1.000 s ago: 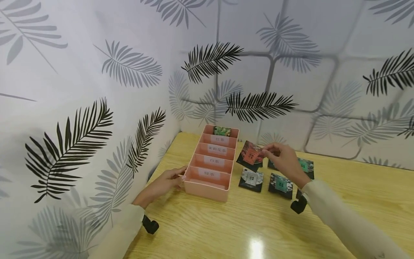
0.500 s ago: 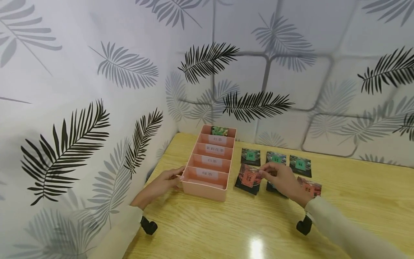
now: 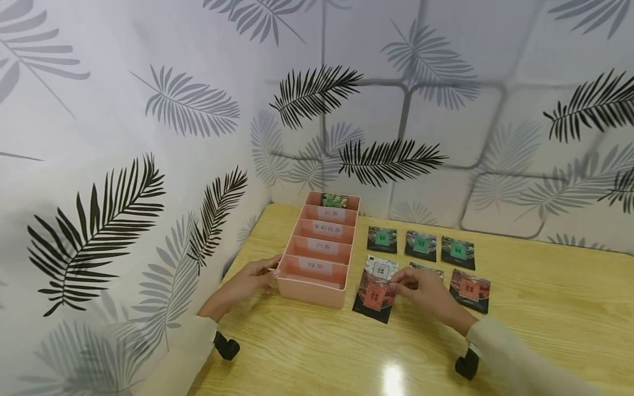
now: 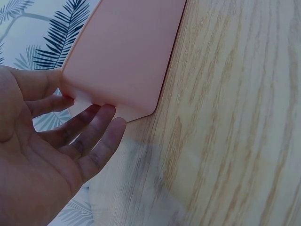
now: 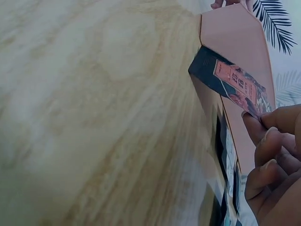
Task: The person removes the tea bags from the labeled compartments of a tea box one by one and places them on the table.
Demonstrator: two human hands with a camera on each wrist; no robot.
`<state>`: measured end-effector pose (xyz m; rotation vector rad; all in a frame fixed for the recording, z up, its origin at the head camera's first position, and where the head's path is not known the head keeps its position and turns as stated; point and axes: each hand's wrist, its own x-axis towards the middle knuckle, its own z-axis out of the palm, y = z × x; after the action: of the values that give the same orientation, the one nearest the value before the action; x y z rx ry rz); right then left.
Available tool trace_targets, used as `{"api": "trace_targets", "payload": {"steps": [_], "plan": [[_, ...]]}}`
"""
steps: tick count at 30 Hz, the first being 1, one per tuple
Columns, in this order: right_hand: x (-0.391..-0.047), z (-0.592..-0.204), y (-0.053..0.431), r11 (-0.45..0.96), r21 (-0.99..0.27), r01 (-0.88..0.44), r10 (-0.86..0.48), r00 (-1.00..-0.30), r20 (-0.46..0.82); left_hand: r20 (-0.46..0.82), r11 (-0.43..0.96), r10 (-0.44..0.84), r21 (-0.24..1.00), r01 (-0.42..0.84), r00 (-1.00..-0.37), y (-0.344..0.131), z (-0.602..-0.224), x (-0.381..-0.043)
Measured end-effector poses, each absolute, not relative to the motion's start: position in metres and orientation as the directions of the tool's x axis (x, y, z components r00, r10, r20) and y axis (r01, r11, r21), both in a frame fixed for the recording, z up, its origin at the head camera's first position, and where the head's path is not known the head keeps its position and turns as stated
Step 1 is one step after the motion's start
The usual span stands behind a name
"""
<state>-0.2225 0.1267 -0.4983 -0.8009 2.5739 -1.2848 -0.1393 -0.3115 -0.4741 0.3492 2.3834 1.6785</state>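
Observation:
In the head view, a pink organizer box [image 3: 311, 293] stands on the wooden table, split into a row of compartments with white labels in Chinese writing. My left hand [image 3: 253, 279] holds its near left corner, thumb and fingertips against the wall in the left wrist view. My right hand [image 3: 430, 294] pinches a black-and-red tea packet [image 3: 374, 301] by its upper edge, tilted beside the box. In the head view it partly overlaps a white-labelled packet [image 3: 381, 267]. A green packet [image 3: 334, 200] is in the farthest compartment.
Three green-labelled packets [image 3: 382, 238] lie in a row behind the right hand. Another red packet [image 3: 469, 290] lies to its right, and one more packet [image 3: 427, 269] is partly covered by the hand. A leaf-patterned wall covering [image 3: 426, 203] borders the table's back and left.
My right hand has brought the red packet from above the white-labelled packet toward the table's near side, uncovering the green packets behind. My left hand keeps its place on the box.

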Motion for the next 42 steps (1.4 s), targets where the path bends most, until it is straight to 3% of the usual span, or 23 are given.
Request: {"api": "trace_targets", "payload": {"steps": [18,42], "plan": [[-0.214,-0.514,0.122,0.551,-0.699,-0.456,-0.59,-0.805,0.06,-0.03,0.309,0.321,0.948,0.075,-0.947,-0.312,-0.473,-0.138],[-0.223,-0.499,0.127,0.621,-0.66,-0.422,-0.496,-0.864,0.086,-0.008,0.302,0.347,0.948,0.103,-0.938,-0.313,-0.473,-0.137]]}}
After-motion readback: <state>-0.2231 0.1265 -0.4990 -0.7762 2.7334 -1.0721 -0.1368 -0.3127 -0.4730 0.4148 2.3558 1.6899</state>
